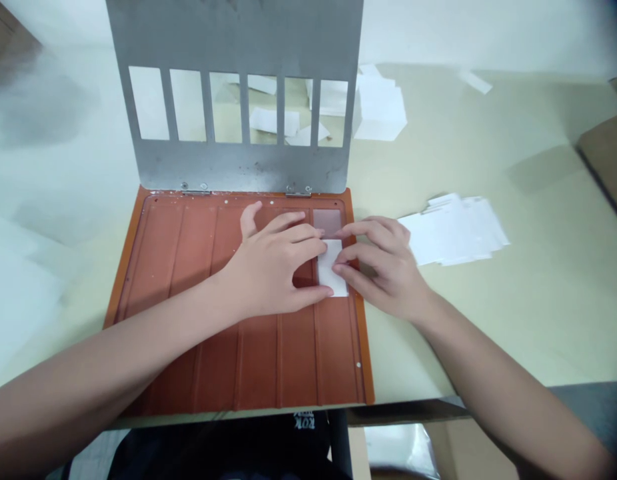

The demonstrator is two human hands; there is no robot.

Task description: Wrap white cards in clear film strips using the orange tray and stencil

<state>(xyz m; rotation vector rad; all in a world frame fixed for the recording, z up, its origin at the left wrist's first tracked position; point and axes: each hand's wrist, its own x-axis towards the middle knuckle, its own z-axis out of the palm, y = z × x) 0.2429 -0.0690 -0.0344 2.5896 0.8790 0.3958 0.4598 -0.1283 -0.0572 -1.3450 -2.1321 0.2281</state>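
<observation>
A small white card point(330, 270) lies in the rightmost channel of a reddish-brown grooved board point(258, 360). Just above it in that channel is a greyish translucent piece point(327, 221). My left hand point(273, 260) reaches across the board with its fingers spread, thumb at the card's lower left and index finger near its upper left. From the other side, my right hand point(386, 263) has its thumb and fingers closed together at the card's right edge. The right hand's other fingertips are close to the translucent piece.
A grey metal plate point(238, 167) with several rectangular windows stands raised on hinges at the board's far edge. A fanned pile of white cards point(458, 230) lies right of my right hand. A white stack point(380, 107) and loose pieces lie behind. A brown box point(608, 160) is far right.
</observation>
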